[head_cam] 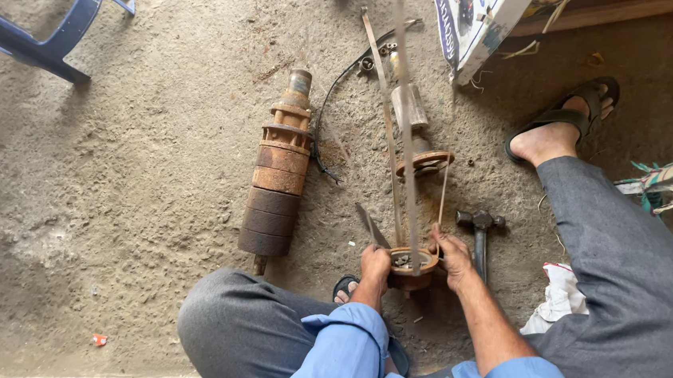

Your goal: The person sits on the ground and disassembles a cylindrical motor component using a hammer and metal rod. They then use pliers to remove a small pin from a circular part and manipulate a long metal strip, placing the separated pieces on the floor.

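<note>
— Wearing what on top?
— Wearing a light blue shirt, both sleeves (pixel 341 337) bunching in soft folds near the forearms, cuffs pushed back from the wrists.
— And lower down?
— Wearing grey trousers (pixel 632 292), plain cloth, creasing slightly over the right leg.
— Anything showing on the feet?
— Wearing black open sandals (pixel 568 113), broad straps crossing the far right foot, another dark sandal peeking out near the left knee.

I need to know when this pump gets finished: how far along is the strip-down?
Done: the rusty stacked pump body lies apart on the ground, a rusty disc beside it. In hand: the left hand and right hand grip a rusty round housing with long metal strips rising from it. Left: the strips are still attached.
</note>
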